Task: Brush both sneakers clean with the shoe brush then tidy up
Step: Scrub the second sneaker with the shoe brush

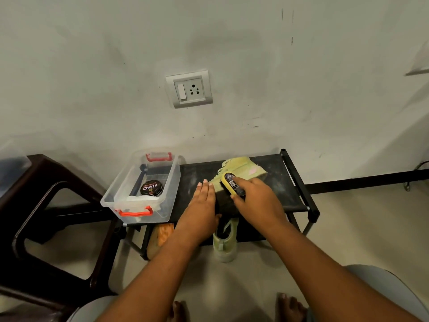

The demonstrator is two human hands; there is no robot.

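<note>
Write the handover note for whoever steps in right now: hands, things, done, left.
Left hand: flat, fingers straight, steadying the sneaker on the rack.
Right hand: grips the brush, bristles on that sneaker.
Second sneaker: lower down at the rack's front.
Box: open on the rack's left end, polish tin inside.
Done: first sneaker is being brushed.
Left: finish it, brush the second sneaker, then tidy up.

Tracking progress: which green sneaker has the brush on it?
The sneaker atop the rack, under the brush in the right hand; the other sneaker sits lower, in front.
</note>
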